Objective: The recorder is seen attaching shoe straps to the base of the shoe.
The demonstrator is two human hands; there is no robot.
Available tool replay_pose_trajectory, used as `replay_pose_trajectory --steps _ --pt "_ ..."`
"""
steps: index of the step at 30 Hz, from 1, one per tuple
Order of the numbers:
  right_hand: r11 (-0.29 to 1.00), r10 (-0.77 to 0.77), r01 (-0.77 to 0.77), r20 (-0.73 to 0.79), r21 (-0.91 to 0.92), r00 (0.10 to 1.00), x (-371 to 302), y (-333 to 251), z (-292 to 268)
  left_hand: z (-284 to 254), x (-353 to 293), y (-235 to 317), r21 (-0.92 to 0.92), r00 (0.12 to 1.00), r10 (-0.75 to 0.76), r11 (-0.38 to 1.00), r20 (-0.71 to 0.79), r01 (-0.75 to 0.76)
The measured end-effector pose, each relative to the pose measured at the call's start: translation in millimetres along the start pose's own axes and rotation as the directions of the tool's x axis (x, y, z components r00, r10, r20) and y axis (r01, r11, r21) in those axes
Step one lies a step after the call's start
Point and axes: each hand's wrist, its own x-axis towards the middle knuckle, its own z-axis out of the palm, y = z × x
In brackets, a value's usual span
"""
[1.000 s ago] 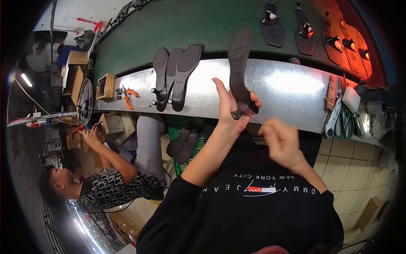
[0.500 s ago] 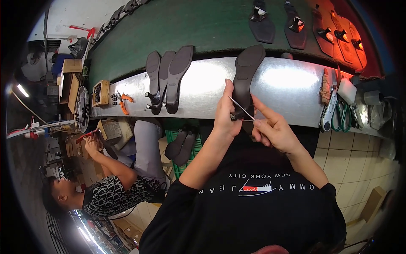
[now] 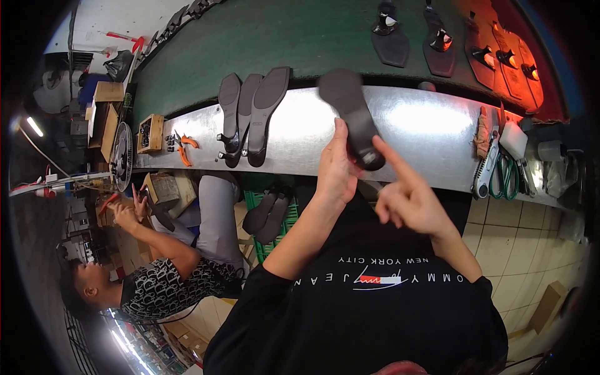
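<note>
One dark shoe sole [image 3: 356, 119], centre of frame above the bench [image 3: 425, 119], lower end gripped by our left hand [image 3: 337, 169]; right hand [image 3: 409, 197] with forefinger extended, whether holding anything we cannot tell. We judge it light, stiff, somewhat slippery, best held by its narrow end's edges.

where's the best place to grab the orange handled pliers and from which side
Probably by the orange handles, from above and the near right: the pliers lie on the metal bench with handles spread and nose pointing away leftward.
</note>
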Motion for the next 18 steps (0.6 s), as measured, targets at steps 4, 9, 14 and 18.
replay_pose_trajectory --steps 4,9,14,18 --pt "0.994 -0.014 0.028 -0.136 0.104 0.991 9.1 16.9 -4.0 12.7 -5.7 10.1 0.071 0.995 0.044 0.996 0.09 -0.051" --pt "0.893 0.08 -0.052 -0.043 0.447 0.996 6.5 22.6 -20.8 1.5 -11.4 11.8 0.083 0.976 -0.052 0.996 0.209 0.035" --pt "0.791 0.12 -0.108 0.02 0.602 0.993 5.5 25.0 -26.2 -8.2 -10.8 3.9 -0.093 0.961 -0.134 0.983 0.243 0.161" --pt "0.776 0.147 -0.134 0.03 0.616 0.989 3.5 22.4 -23.5 -13.9 -8.0 -0.3 -0.111 0.958 -0.098 0.985 0.271 0.133"
